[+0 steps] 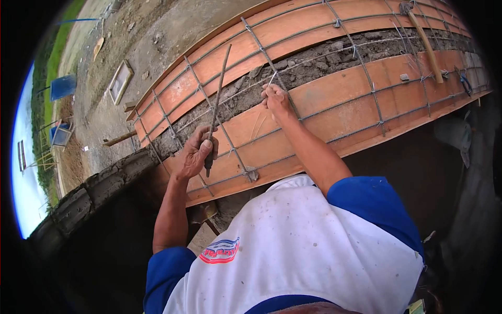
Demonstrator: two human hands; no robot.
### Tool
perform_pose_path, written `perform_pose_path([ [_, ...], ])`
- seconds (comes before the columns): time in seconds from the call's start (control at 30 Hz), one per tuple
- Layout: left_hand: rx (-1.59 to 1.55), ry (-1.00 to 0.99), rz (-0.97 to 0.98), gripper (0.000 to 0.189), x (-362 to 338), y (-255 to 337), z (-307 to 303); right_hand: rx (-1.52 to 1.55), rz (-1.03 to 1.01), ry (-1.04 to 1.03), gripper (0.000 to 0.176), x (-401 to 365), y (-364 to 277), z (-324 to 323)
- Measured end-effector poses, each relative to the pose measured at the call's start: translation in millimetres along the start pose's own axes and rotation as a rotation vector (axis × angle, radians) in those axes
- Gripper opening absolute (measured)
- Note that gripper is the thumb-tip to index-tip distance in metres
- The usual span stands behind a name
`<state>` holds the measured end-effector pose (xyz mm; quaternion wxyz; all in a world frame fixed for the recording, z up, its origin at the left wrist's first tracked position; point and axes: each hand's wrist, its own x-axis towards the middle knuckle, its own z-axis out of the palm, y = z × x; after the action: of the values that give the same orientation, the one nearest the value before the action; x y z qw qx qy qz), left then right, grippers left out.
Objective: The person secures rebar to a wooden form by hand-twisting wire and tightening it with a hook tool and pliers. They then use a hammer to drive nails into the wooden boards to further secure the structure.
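Note:
My left hand point(196, 152) is wrapped round a long dark metal rod point(220, 78), which points up past the rebar. Its fatter lower end shows below the fist. My right hand point(277, 102) pinches a short pale piece of wire point(272, 78) beside a rebar crossing over the grey mortar strip. Under both hands lies a grid of steel rebar point(361, 60), tied at its crossings with wire. Orange-brown boards point(334, 104) run beneath the grid on either side of the rough mortar point(308, 65).
A hammer point(426, 47) with a wooden handle lies across the grid at the upper right. A block wall point(99, 186) runs to the lower left. On the ground beyond are a wooden frame point(129, 82) and a blue object point(63, 87).

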<state>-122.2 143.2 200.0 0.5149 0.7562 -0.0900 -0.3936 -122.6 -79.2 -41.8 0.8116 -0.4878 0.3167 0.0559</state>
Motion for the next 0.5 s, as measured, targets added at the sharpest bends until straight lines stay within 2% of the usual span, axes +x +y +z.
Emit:
perform_pose_path([
  [0.03,0.002,0.021,0.023,0.045,5,-11,-4,0.028,0.026,0.0,0.025,-1,-3,0],
  [0.13,0.836,0.008,0.132,0.04,23,4,-19,0.089,0.076,0.005,0.026,2,-8,-1],
  [0.17,1.026,-0.019,0.37,0.033,33,8,-22,0.094,0.082,0.013,0.026,3,-8,0],
  [0.27,1.513,-0.324,0.166,0.031,62,61,-25,0.123,0.107,0.012,0.023,7,-1,3],
  [0.37,1.737,-0.385,0.258,0.031,93,82,-33,0.159,0.098,-0.007,0.023,11,8,4],
  [0.4,1.759,-0.388,0.265,0.029,101,94,-32,0.172,0.089,-0.012,0.023,12,10,3],
  [0.47,1.753,-0.366,0.429,0.03,118,99,-38,0.135,0.075,-0.032,0.025,7,1,2],
  [0.5,1.785,-0.372,0.412,0.031,125,101,-38,0.117,0.068,-0.043,0.025,5,-4,2],
])
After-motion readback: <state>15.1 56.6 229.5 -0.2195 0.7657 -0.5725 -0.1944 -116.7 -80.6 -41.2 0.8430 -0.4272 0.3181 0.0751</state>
